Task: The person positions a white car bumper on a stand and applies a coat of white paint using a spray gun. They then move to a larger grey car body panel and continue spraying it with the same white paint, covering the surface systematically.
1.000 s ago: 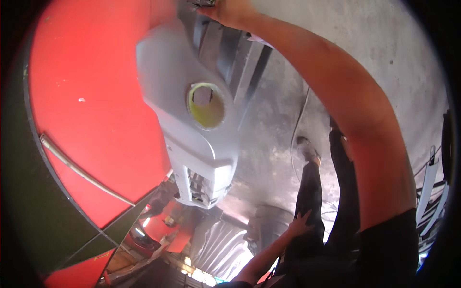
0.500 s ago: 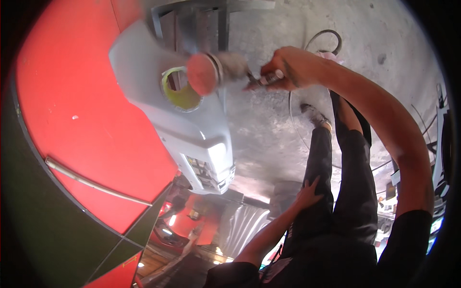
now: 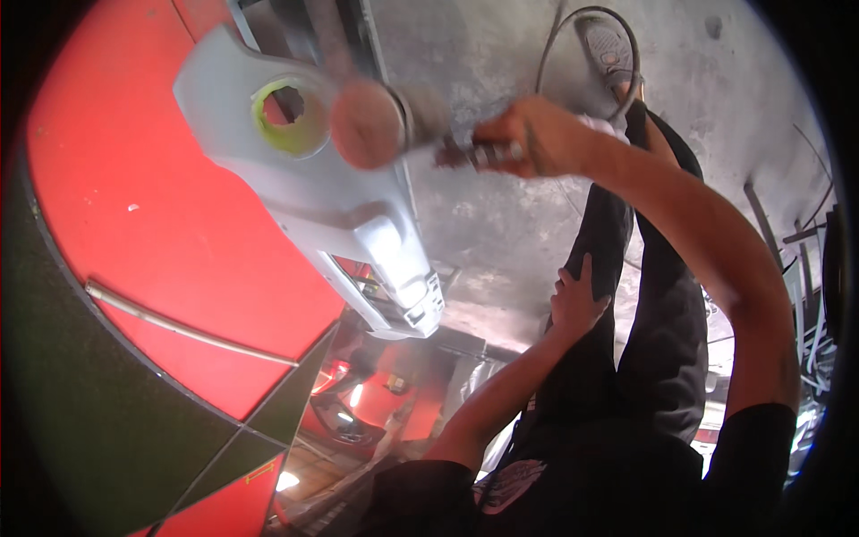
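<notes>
A spray gun [image 3: 368, 125] with a round, reddish-topped cup is held out in front, blurred by motion. My right hand [image 3: 537, 139] is closed around its handle. Beside the cup, on its left, lies a grey car bumper [image 3: 313, 183] with a shiny light patch on its lower part. A round opening [image 3: 284, 115] with a yellow-green inner rim is cut through the bumper just left of the cup. The gun's nozzle cannot be made out. My left hand [image 3: 580, 302] rests on my dark-trousered leg, fingers apart, holding nothing.
A dark hose [image 3: 633, 54] loops over the grey concrete floor [image 3: 483, 54] near my shoe [image 3: 608, 49]. To the left stands a large red wall [image 3: 116, 161] with a dark green lower band and a pale strip [image 3: 192, 328]. Metal bars [image 3: 761, 219] lie at the right.
One foot has stepped forward, and the view has shifted with my body. The spray gun now sits just right of the bumper's opening instead of overlapping its edge. My left hand stays on my leg.
</notes>
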{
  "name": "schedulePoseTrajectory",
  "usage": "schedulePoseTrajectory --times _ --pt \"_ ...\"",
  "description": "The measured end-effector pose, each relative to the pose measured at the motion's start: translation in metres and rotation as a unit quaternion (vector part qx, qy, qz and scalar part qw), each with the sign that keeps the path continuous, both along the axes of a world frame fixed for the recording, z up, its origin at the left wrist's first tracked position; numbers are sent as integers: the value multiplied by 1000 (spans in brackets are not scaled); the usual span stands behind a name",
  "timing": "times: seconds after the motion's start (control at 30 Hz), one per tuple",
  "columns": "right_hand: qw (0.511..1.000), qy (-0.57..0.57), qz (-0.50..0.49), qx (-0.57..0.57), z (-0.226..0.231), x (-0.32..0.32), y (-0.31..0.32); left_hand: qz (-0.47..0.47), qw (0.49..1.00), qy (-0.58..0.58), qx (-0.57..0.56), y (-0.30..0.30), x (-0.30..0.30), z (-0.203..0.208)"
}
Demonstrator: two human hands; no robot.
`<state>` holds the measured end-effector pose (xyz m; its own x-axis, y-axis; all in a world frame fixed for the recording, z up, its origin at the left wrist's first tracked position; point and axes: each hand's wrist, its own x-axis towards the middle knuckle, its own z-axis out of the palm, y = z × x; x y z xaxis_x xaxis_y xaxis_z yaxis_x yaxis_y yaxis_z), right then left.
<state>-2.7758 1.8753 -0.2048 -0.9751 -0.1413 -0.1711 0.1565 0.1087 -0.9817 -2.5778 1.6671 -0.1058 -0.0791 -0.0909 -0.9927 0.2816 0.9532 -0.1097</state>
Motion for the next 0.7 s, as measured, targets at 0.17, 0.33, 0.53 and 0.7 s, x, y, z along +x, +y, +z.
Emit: schedulePoseTrajectory --times 0.17,0.33,0.53,0.7 --pt "988 -27 147 -47 18 65 -34 -18 999 22 21 -14 7 0" --pt "998 -3 59 35 -2 41 -36 -46 997 49 41 -27 20 2" --pt "948 60 -303 78 -1 6 -24 -48 995 69 47 -24 17 0" --pt "983 0 -163 79 18 58 -57 -37 997 55 48 -26 18 3"
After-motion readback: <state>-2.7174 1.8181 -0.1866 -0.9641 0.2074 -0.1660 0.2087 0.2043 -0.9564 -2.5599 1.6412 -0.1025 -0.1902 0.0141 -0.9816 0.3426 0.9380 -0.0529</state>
